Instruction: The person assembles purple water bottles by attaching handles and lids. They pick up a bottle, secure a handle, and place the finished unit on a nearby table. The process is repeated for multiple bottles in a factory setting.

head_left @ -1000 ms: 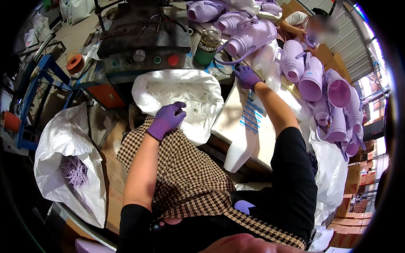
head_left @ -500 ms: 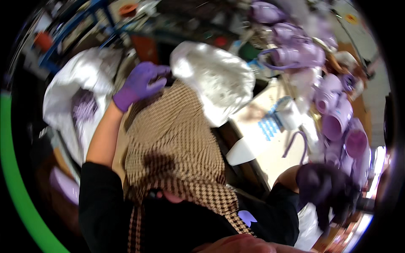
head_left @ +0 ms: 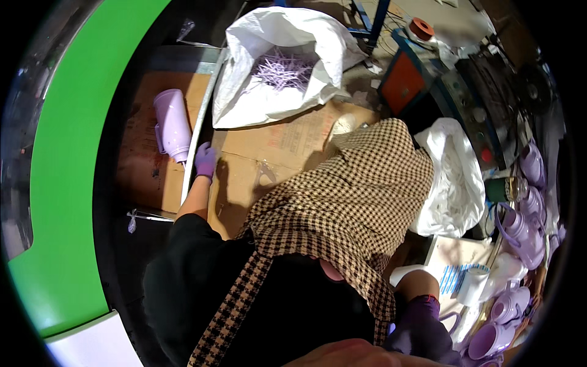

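My left hand [head_left: 206, 160], in a purple glove, reaches to the metal rim [head_left: 194, 144] of a cardboard-lined tray. Its fingers are stretched out and hold nothing I can see. Just beyond the rim, a lilac plastic jug [head_left: 173, 125] with a side handle lies on the cardboard, apart from the hand. At the lower right is my right hand [head_left: 425, 330], in a dark purple glove. Its fingers are in shadow, so I cannot make out whether it grips anything. Several lilac jugs [head_left: 524, 235] are heaped beside it.
A white sack [head_left: 244, 101] with lilac plastic strips stands ahead; another white sack [head_left: 449, 177] sits right of the checked apron [head_left: 342, 183]. A green machine panel [head_left: 67, 171] curves along the left. A white roll [head_left: 473, 286] rests on a pale board. A control box [head_left: 471, 110] stands far right.
The view has swung left, bringing the tray, the lilac jug and the green panel into sight. My left hand has moved from beside the apron to the tray's rim.
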Motion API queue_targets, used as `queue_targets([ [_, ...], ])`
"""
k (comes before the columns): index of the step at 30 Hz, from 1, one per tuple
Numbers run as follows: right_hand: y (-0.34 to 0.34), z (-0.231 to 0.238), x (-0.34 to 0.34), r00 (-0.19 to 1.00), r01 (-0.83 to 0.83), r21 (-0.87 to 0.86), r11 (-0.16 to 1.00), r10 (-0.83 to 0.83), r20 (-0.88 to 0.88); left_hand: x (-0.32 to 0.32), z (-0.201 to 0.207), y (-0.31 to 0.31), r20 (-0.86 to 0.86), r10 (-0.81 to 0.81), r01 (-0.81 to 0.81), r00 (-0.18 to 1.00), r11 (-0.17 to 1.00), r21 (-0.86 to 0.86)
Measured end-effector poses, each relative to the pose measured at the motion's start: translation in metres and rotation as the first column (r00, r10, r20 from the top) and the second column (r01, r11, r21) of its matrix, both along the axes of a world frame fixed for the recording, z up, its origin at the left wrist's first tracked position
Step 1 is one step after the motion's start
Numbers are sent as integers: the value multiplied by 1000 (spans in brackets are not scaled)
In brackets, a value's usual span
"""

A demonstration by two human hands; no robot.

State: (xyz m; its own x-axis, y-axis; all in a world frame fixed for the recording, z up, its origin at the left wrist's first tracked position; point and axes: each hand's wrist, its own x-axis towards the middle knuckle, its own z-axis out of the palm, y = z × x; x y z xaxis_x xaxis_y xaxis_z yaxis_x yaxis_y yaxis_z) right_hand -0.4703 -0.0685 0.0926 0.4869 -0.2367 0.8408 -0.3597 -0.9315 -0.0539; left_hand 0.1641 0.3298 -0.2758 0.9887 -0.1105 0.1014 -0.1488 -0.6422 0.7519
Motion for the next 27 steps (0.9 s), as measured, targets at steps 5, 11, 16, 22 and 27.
queue_targets([
  [5, 7, -24, 9, 994, 87, 162, 983, -74, -83, 69, -5, 133, 106, -215, -42, 971, 281, 959],
  [11, -4, -68, 92, 988, -50, 310, 949, 93, -124, 120, -7, 34, -30, -91, 76, 995, 551, 831],
  [16, -16, -109, 93, 925, -94, 134, 986, 137, -356, 132, -11, -38, -25, -30, 38, 999, 592, 805],
  [22, -28, -116, 101, 907, -60, 174, 983, 127, -402, 147, -2, -61, 3, 72, -55, 997, 737, 673],
  [27, -44, -123, 117, 871, -213, 182, 960, 270, -410, 137, 28, -53, -8, 212, -201, 977, 940, 274],
])
